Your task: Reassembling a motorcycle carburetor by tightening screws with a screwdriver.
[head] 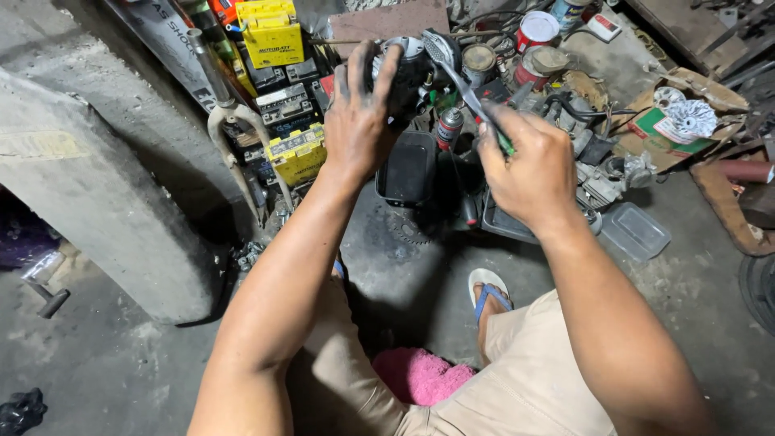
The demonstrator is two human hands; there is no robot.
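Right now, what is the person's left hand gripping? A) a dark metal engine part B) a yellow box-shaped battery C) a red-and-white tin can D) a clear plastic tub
A: the left hand is wrapped around the dark metal engine part, held up off the floor; the right hand works a green-handled tool against it.

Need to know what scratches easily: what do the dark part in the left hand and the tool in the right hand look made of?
Dark part: seemingly cast metal under black grime, dull and lumpy; could be partly plastic. Tool: bright steel shaft with a shiny glint, green handle probably plastic. The left hand is smeared black.
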